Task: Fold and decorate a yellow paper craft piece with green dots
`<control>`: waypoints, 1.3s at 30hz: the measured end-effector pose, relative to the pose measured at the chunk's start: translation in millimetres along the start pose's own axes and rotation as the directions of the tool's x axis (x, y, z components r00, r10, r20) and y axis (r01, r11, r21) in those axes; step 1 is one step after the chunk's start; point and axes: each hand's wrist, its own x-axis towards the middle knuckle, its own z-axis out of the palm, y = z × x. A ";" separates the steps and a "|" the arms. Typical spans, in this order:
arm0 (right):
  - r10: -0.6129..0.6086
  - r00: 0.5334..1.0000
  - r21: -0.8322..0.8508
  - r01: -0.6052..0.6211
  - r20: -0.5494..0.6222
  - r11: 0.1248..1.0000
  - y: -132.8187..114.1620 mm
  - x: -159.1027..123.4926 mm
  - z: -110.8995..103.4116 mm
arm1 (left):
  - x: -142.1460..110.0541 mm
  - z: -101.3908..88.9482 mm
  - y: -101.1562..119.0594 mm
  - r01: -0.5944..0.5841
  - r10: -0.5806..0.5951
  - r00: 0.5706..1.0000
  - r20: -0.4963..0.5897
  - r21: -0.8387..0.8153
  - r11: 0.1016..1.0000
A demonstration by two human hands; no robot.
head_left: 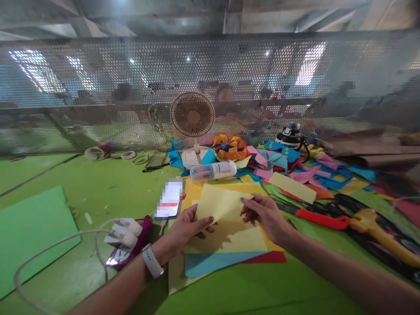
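Between my hands is a pale yellow sheet of paper [219, 202], raised above the stack and slightly bent. My left hand [188, 226], with a white watch [152, 261] on its wrist, grips the sheet's lower left edge, thumb on top. At the upper right corner, my right hand [265, 215] pinches the same sheet between thumb and fingers. Underneath lies a stack of coloured paper: a pale yellow sheet [236, 241] on top, with blue paper [210, 264] and red paper [265, 257] showing at the front.
Left of the stack are a lit phone [170, 199] and a charger [123, 232] with a looping cable. Behind stand a clear bottle [213, 170] lying down and a small fan [192, 114]. A red-handled cutter [323, 219] and yellow-handled tool [369, 221] lie right, near paper scraps [305, 175].
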 end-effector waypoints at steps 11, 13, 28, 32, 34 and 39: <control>-0.635 0.532 -0.674 0.739 0.560 0.024 -20.7 11.8 -24.5 | 6.6 -8.2 0.9 0.002 -0.001 1.000 -0.009 0.029 1.000; -0.414 0.422 -0.559 0.772 0.806 -0.302 -12.8 6.0 -17.9 | 6.5 -6.5 0.8 0.047 -0.048 0.997 0.057 0.017 0.999; -0.257 0.506 -0.550 0.602 0.823 -0.579 5.3 -18.8 -13.8 | -7.5 -36.3 9.9 -0.145 0.288 0.952 -0.102 0.677 0.721; -0.311 0.549 -0.600 0.490 0.776 -0.632 9.8 -17.9 -2.7 | -12.4 -8.6 13.2 -0.345 0.626 0.725 0.287 0.938 -0.031; -0.321 0.549 -0.604 0.472 0.771 -0.642 13.4 -18.6 5.6 | -11.5 8.2 9.9 -0.377 0.533 0.724 0.438 0.898 -0.226; -0.324 0.537 -0.604 0.505 0.779 -0.616 14.5 -24.9 9.4 | -0.2 18.8 -2.3 -0.356 0.456 0.692 0.560 0.814 -0.459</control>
